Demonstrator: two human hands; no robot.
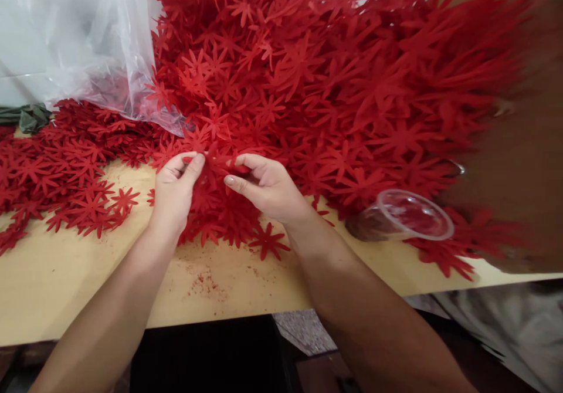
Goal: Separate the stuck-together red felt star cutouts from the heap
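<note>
Both hands meet over a heap of red artificial flowers (264,76) with long narrow petals. Between thumb and finger, my left hand (176,182) pinches a red artificial flower (215,167). My right hand (268,185) has its fingers curled at the other side of that flower, with red petals between index finger and thumb. The thumb tip stands a little apart from the index finger. More flowers lie right under the hands, and a single loose one (268,241) rests on the table just below my right hand.
A clear plastic cup (413,214) leans among flowers at right, beside a brown board-like surface (519,164). A clear plastic bag (105,41) stands at back left. Darker red flowers (57,158) spread along the left. Red crumbs dot the wooden table (185,305) near its front edge.
</note>
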